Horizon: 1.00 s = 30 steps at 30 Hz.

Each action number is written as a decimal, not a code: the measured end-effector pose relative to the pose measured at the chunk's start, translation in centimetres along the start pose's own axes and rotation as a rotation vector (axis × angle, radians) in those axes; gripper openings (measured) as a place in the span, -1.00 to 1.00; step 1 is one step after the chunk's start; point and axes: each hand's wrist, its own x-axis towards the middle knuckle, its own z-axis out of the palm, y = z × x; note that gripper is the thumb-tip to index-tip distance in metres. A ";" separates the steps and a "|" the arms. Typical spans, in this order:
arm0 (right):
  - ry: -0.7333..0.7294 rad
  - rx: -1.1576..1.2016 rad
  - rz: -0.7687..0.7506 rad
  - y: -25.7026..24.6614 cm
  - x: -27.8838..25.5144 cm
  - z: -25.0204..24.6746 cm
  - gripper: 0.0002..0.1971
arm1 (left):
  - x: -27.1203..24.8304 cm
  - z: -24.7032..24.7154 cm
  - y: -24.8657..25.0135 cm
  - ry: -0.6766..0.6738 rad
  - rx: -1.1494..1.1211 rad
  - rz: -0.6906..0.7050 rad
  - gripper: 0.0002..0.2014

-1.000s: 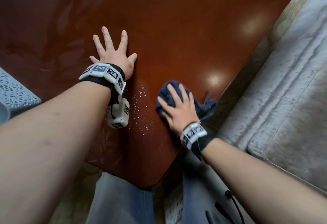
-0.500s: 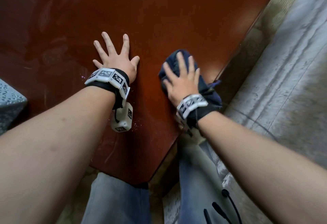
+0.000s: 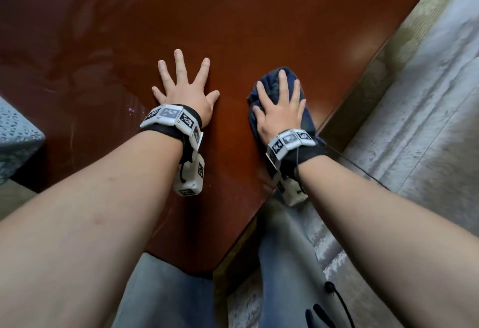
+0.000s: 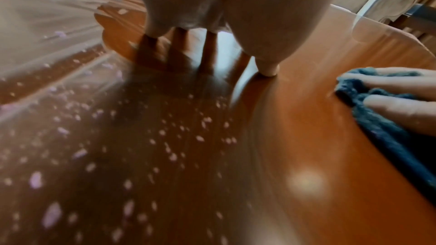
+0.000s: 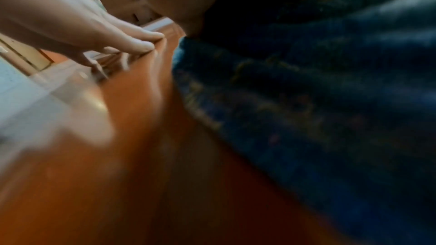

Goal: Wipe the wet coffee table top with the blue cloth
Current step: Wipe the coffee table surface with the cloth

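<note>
A glossy red-brown coffee table top [image 3: 259, 16] fills the head view. My right hand [image 3: 281, 102] lies flat with spread fingers on the bunched blue cloth [image 3: 307, 120], pressing it onto the table close to the right edge. The cloth [image 4: 377, 133] also shows at the right of the left wrist view, and fills the right of the right wrist view [image 5: 318, 109]. My left hand [image 3: 185, 89] rests palm-down with splayed fingers on the bare wood to the left of the cloth. Small water droplets [image 4: 165, 137] speckle the wood under my left wrist.
A grey patterned rug [image 3: 414, 133] runs along the table's right edge. A pale patterned seat corner [image 3: 15, 136] sits at the left. My jeans-clad legs [image 3: 168, 296] are at the table's near corner. A white chair back [image 4: 389, 3] stands beyond the table.
My right hand has slid the cloth forward along the right edge, away from the near corner. The droplet patch between my hands is gone from the head view. My left hand stayed planted.
</note>
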 end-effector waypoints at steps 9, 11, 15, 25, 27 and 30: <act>-0.082 -0.022 -0.241 -2.9 -5.8 3.8 -0.49 | 2.4 -3.2 -4.3 0.016 -0.009 0.026 -0.35; -0.079 -0.035 -0.226 -1.9 -5.1 3.3 -0.49 | 3.0 -4.1 -5.7 0.021 -0.029 0.010 -0.35; -0.028 -0.012 -0.040 -3.9 -1.0 1.7 -0.49 | 4.2 -5.7 -10.0 0.048 -0.059 -0.056 -0.35; -0.032 -0.052 -0.188 -15.6 2.7 1.8 -0.48 | 3.2 -5.7 -18.0 0.118 -0.144 -0.149 -0.38; -0.075 -0.082 -0.293 -15.5 0.5 2.8 -0.48 | 2.9 -5.4 -18.5 0.127 -0.155 -0.158 -0.38; -0.114 -0.096 -0.328 -12.6 -1.2 3.0 -0.50 | 2.5 -4.9 -18.8 0.142 -0.187 -0.184 -0.39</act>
